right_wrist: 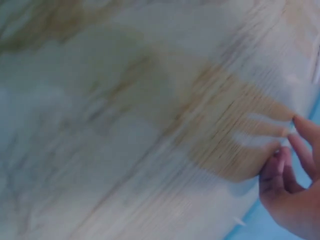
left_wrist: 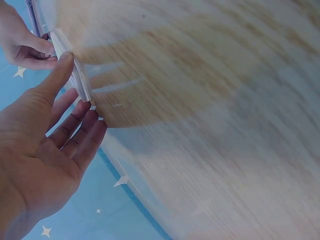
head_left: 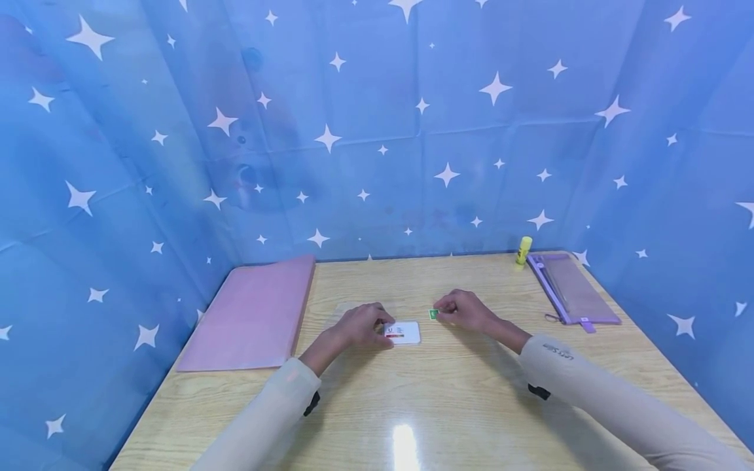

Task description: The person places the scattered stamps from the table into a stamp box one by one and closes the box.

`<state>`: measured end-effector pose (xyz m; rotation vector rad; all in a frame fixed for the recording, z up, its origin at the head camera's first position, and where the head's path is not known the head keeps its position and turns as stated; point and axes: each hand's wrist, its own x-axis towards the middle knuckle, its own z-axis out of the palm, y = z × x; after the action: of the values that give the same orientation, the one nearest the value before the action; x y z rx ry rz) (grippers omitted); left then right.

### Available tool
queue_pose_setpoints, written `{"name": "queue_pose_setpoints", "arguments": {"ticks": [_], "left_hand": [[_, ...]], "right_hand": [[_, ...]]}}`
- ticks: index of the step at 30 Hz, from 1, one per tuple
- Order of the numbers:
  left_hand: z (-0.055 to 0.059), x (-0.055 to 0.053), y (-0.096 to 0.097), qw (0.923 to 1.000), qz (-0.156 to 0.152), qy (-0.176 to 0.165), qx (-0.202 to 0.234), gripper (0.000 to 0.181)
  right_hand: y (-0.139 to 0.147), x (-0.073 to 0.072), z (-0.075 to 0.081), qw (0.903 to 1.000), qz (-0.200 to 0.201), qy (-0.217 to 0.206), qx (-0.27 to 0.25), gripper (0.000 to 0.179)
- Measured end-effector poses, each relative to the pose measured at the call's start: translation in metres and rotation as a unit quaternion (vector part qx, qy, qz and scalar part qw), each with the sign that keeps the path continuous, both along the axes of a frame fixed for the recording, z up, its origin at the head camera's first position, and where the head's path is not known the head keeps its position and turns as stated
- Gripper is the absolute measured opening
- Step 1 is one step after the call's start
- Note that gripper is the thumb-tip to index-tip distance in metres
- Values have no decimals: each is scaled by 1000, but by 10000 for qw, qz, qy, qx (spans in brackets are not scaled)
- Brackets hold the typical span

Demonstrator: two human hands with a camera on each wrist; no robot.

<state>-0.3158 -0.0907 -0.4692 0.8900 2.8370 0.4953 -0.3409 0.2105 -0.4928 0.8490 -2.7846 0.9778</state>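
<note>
My left hand (head_left: 362,326) holds the left end of a stack of white cards (head_left: 406,332) low at the middle of the table, thumb on one edge and fingers on the other. Print and a red stripe show on the top card. In the left wrist view the stack (left_wrist: 75,75) appears edge-on, with thin layers, between thumb and fingertips. To its right, my right hand (head_left: 465,310) pinches the right edge of a small green square (head_left: 434,314) with a pale border. In the right wrist view, the fingers (right_wrist: 272,175) are bent together at the tabletop, and the square is mostly hidden.
A pink folder (head_left: 253,314) lies on the left of the wooden table (head_left: 459,418). At the back right stand a yellow glue stick (head_left: 523,251) and, beside it, a flat purple zip pouch (head_left: 574,288). Blue star-patterned curtain (head_left: 377,98) encloses the table's back and sides.
</note>
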Motion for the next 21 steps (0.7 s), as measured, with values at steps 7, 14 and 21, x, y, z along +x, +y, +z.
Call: {"name": "queue_pose_setpoints", "arguments": {"ticks": [7,14,21], "left_hand": [[2,0,1,10000,36,0,-19,53],[3,1,1,10000,42,-53,-7,53],[4,2,2,10000,-1,-63,41,53]], "right_hand": [[0,0,1,10000,-17,23,-28,19],[-2,7,1,9999,-115,-42,-76,22],[-6,13,0,9993,-382,-37,-17,23]]}}
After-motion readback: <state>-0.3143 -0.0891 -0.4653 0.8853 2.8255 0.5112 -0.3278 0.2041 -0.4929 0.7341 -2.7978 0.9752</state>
